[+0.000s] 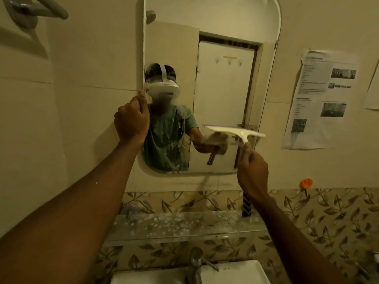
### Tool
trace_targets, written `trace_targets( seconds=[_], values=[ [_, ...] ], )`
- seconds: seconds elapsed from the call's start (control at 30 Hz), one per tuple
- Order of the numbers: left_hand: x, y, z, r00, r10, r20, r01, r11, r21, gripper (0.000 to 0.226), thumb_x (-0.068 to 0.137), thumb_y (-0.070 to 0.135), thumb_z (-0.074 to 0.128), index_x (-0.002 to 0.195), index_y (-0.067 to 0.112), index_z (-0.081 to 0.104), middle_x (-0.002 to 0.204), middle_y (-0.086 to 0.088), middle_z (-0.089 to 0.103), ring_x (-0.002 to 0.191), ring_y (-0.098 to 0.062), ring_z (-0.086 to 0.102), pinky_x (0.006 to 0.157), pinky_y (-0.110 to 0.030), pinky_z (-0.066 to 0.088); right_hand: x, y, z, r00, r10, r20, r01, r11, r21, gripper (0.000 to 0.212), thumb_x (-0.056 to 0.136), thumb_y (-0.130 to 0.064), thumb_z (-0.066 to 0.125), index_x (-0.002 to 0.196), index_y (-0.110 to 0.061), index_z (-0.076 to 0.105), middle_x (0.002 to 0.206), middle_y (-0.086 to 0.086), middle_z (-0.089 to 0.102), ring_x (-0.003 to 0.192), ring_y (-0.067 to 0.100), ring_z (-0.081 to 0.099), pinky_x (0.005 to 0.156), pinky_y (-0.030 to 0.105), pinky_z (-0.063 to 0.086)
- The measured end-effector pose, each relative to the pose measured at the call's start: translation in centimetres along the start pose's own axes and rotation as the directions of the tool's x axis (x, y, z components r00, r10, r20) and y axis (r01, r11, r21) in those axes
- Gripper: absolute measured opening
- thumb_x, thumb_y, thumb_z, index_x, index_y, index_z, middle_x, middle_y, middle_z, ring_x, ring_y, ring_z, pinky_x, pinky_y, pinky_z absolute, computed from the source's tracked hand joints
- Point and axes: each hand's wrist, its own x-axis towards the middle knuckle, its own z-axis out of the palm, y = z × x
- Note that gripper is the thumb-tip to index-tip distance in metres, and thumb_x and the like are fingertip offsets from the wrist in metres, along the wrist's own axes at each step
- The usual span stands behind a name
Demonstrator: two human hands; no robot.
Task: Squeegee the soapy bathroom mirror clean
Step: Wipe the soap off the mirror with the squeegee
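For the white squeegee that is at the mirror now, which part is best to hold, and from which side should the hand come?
Grip the squeegee by its handle, coming from below. The wide blade lies across the mirror at the top of a T shape, and the handle hangs down from its middle, so a hold there keeps the blade edge free. The right hand already holds it this way, thumb up the stem.

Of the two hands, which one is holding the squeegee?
The right hand grips the white squeegee by its handle, blade on the mirror. The left hand instead holds the mirror's left edge.
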Motion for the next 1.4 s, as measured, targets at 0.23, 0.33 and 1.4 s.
trace_targets(
  seconds=[0.23, 0.33, 1.4],
  values=[
    [-0.5, -0.3, 0.0, 0.999, -0.022, 0.031, 0.021, 1.0, 0.004, 0.053, 0.103, 0.036, 0.034, 0.075, 0.0, 0.061, 0.057, -0.008, 0.049, 0.051, -0.018, 0.042, 0.046, -0.02, 0.023, -3.3, 1.7, 1.5, 0.995, 0.078, 0.056, -0.076, 0.996, -0.044, 0.051, 0.105, -0.04, 0.026, 0.068, -0.015, 0.051, 0.059, 0.005, 0.055, 0.051, 0.019, 0.051, 0.045, 0.029, 0.038],
    [-1.2, -0.4, 0.0, 0.999, -0.034, 0.042, 0.034, 0.999, -0.007, 0.052, 0.103, 0.036, 0.034, 0.078, 0.0, 0.062, 0.061, -0.012, 0.056, 0.052, -0.018, 0.044, 0.052, -0.025, 0.029, -5.8, 2.8, 1.6, 0.989, 0.13, 0.07, -0.124, 0.989, -0.086, 0.047, 0.105, -0.036, 0.029, 0.063, -0.02, 0.043, 0.055, 0.0, 0.046, 0.047, 0.013, 0.042, 0.044, 0.026, 0.028],
    [-1.2, 0.3, -0.6, 0.99, -0.1, 0.097, 0.101, 0.995, -0.009, 0.054, 0.103, 0.039, 0.031, 0.084, 0.001, 0.064, 0.07, -0.017, 0.064, 0.058, -0.024, 0.055, 0.053, -0.029, 0.037, -10.1, 6.4, 1.6, 0.962, 0.198, 0.186, -0.185, 0.979, -0.086, 0.051, 0.104, -0.042, 0.028, 0.067, -0.016, 0.052, 0.054, 0.004, 0.049, 0.046, 0.015, 0.043, 0.046, 0.031, 0.034]
  ],
)
